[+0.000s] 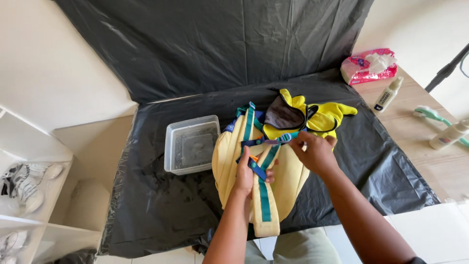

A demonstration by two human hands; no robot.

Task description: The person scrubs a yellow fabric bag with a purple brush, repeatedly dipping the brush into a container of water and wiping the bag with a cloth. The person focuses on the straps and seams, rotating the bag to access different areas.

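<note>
Black plastic sheet [161, 205] covers the surface and runs up the wall behind it; bare wood shows at the right edge. Yellow backpack [288, 183] lies centre on the sheet, strap side up, with teal-striped straps [264, 195] running toward the near edge and a dark grey patch at its far end. Left hand [245, 172] is curled closed around a blue buckle strap at the pack's middle, fingers wrapped, thumb on top. Right hand [316, 152] is just beside it, fingertips pinching a teal strap piece near the top of the pack. Clear plastic tub [191, 144] with murky water sits touching the pack's left side. On the bare wood to the right, well apart from the hands: pink tissue pack [369, 66], small white bottle [389, 94], green-handled brush [430, 114], second white bottle [449, 134]. White shelf [34, 195] at left holds sneakers [24, 183].
</note>
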